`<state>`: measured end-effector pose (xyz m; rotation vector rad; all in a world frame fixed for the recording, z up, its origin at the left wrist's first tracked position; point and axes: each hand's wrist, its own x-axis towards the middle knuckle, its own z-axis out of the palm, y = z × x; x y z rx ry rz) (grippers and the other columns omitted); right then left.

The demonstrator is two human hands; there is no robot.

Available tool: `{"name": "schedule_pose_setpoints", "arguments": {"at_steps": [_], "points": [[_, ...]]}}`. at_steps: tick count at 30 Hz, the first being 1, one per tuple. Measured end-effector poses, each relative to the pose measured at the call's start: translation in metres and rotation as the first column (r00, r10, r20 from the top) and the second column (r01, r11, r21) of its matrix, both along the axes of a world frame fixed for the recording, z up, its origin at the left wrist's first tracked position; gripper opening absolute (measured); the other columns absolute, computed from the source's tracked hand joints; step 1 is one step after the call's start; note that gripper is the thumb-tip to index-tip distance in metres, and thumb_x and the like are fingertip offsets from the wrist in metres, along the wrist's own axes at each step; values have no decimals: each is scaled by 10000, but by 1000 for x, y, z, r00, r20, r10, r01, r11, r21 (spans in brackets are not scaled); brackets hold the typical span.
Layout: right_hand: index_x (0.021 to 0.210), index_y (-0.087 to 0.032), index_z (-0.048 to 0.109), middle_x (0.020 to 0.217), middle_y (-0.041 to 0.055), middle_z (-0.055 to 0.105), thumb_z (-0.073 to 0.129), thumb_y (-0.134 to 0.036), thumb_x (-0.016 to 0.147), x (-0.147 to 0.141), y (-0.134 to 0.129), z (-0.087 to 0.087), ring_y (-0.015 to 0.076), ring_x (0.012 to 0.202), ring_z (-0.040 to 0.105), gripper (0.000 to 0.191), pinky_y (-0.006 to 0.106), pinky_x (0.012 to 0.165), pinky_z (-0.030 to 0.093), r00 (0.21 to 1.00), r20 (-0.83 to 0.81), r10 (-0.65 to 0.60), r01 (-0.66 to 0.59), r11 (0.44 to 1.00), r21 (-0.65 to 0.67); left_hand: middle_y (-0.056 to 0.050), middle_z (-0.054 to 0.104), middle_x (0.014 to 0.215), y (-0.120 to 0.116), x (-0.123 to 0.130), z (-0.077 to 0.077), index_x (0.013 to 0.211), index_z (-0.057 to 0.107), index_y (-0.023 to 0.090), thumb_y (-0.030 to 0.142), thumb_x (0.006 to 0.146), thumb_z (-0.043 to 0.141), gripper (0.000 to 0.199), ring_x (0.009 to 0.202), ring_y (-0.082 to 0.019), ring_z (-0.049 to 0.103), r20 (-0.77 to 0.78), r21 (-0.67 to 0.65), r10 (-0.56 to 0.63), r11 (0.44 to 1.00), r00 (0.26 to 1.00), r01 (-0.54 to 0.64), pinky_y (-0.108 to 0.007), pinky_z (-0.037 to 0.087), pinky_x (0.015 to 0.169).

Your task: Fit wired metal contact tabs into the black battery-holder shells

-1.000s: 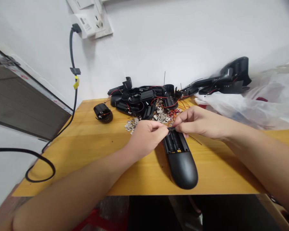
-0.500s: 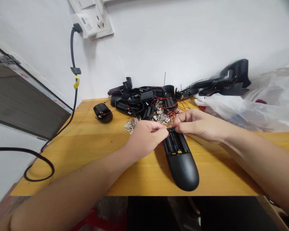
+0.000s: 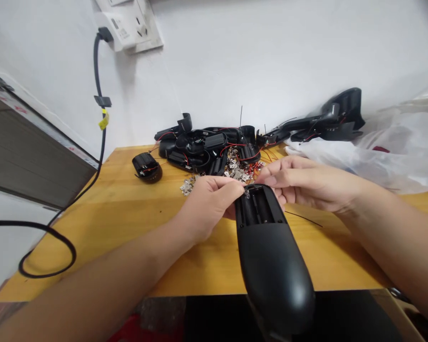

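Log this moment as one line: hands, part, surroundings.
left hand: grips black casing at its far left corner | right hand: at its far right corner | compartment: uncovered, facing up | beyond: metal pieces, black parts

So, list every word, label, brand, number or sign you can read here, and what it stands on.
Readable text: none.
White plug adapter: small dark print, too small and blurred to read.
Yellow tag on the black cable: no legible lettering.
Pale strip beside the door: red marks, too blurred to read.
Long black case: no lettering visible on the sides that show.
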<state>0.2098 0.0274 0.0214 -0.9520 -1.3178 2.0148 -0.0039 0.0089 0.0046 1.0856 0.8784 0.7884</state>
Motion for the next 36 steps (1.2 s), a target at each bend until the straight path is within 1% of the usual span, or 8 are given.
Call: {"name": "schedule_pose_setpoints", "arguments": {"at_steps": [4,8,15,23,28,31,33,36], "points": [[861,-112,714,695,51,698,853,-324,764,0,-2,-2,123,563,677,272,164,543,583,998,40,-42,43,999,-24,42,455,562,0,0,1,568,499,135,228,781,592,250,488,-31,431,30,-1,-9,1000,999,10,-143,360,447],[868,-133,704,691,24,669,824,-228,757,0,-2,-5,107,544,652,190,153,515,559,990,112,-82,86,996,-34,48,473,548,1,-1,-3,562,496,145,227,815,583,280,465,-23,396,-15,12,-5,1000,1000,5,-151,334,444],[902,-158,699,668,-6,652,813,-189,753,0,-2,-10,97,529,630,191,146,473,506,990,100,-99,104,993,-48,33,554,582,2,-1,-6,582,549,150,235,810,586,246,498,-47,460,-109,44,16,999,994,-12,-182,381,474],[841,-155,700,636,-16,638,768,-176,807,0,-3,-14,71,519,595,79,138,474,445,992,116,-42,37,998,49,30,612,581,1,-1,-7,690,702,154,203,787,571,170,502,-55,508,-256,165,39,986,966,4,-178,368,472],[832,-161,688,642,-21,620,747,-154,771,-5,-1,-16,79,533,587,85,154,495,458,995,89,-49,52,998,-27,26,625,580,1,0,-7,684,697,147,179,775,572,158,500,-55,540,-215,148,33,989,976,-1,-166,371,456],[863,-170,696,677,-9,637,784,-158,737,-4,-1,-9,100,548,596,154,190,519,494,996,70,-59,63,997,-46,10,641,605,2,-1,-10,717,694,143,208,790,567,160,543,-89,612,-102,105,34,994,994,-23,-189,448,489],[859,-173,703,694,3,645,829,-181,713,3,-7,2,112,550,598,193,214,528,508,996,56,-73,73,997,-5,-8,684,658,2,-3,-12,828,716,148,233,809,551,187,579,-124,667,-31,77,15,997,999,-12,-225,509,534],[870,-182,708,665,3,631,852,-303,773,26,-28,24,106,535,579,212,213,518,487,984,90,-151,130,970,205,-61,760,793,2,-9,-15,1037,724,145,265,829,522,314,569,-156,705,-15,79,-36,996,999,37,-271,550,571]]}}
